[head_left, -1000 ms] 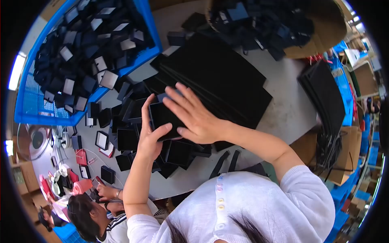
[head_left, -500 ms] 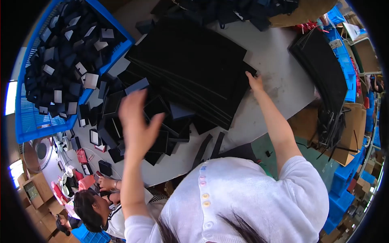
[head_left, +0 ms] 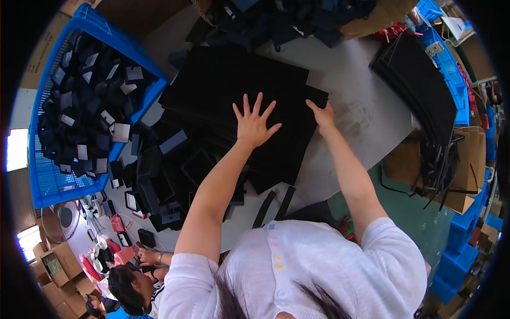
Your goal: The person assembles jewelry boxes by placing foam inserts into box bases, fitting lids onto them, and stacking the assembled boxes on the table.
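A stack of large black sheets [head_left: 212, 80] lies on the pale table in front of me. My left hand [head_left: 253, 123] rests flat on the top of the stack, its fingers spread wide. At the stack's right side, my right hand [head_left: 324, 114] grips the edge of a black sheet [head_left: 317, 95] that sticks out there. The thumb lies on top, and the other fingers are partly hidden at the edge. Dark small boxes [head_left: 173, 142] lie in a loose pile to the left of the sheets, close to my left forearm.
A blue crate [head_left: 40, 159] full of small dark boxes stands at the left. More dark pieces [head_left: 287, 24] are heaped at the far side. Another black sheet stack [head_left: 414, 85] lies at the right, above a cardboard box [head_left: 470, 170]. A co-worker [head_left: 127, 290] sits at lower left.
My left hand has moved right from above the boxes and come down flat on the sheets. The stack's sheets, fanned before, now lie flatter. My right hand stays at the right edge.
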`<state>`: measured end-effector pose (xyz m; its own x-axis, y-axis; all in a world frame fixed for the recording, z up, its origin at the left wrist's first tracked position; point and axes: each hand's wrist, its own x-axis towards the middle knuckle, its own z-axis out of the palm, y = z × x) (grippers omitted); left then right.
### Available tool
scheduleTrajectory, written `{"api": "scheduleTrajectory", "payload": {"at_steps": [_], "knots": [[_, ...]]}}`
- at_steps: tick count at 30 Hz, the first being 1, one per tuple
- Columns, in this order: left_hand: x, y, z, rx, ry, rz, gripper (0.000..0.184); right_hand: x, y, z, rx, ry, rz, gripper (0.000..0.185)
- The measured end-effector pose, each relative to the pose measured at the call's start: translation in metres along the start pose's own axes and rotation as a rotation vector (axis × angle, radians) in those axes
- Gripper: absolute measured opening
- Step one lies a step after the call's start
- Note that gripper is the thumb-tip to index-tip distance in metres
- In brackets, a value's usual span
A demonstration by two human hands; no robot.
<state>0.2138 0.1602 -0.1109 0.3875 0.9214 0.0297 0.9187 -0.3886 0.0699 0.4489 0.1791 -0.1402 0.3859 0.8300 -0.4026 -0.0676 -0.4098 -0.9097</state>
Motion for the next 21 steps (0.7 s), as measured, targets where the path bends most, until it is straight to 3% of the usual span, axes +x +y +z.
{"api": "scheduleTrajectory", "payload": {"at_steps": [5, 8, 10, 11, 15, 19, 21], "knots": [[0.0, -0.003, 0.003, -0.004, 0.001, 0.005, 0.07, -0.001, 0.028, 0.005, 0.141, 0.009, -0.032, 0.05], [-0.003, -0.003, 0.007, -0.017, 0.014, 0.015, 0.07, 0.003, 0.039, -0.002, 0.265, -0.013, 0.063, 0.05], [-0.003, -0.003, 0.007, -0.019, 0.012, 0.007, 0.07, 0.021, 0.068, -0.013, 0.334, 0.269, 0.228, 0.057], [-0.003, -0.004, 0.008, -0.032, 0.023, 0.007, 0.07, 0.013, 0.06, -0.023, 0.566, 0.35, 0.322, 0.065], [-0.002, -0.005, 0.009, -0.053, 0.048, 0.009, 0.069, 0.038, 0.057, -0.086, 0.747, 0.355, 0.283, 0.065], [0.003, -0.004, -0.007, -0.105, -0.034, -0.015, 0.073, 0.027, -0.017, -0.102, 0.831, 0.121, 0.058, 0.051], [0.012, -0.01, -0.024, -0.763, 0.069, -0.223, 0.077, -0.003, -0.07, -0.075, 0.888, 0.014, 0.055, 0.05]]}}
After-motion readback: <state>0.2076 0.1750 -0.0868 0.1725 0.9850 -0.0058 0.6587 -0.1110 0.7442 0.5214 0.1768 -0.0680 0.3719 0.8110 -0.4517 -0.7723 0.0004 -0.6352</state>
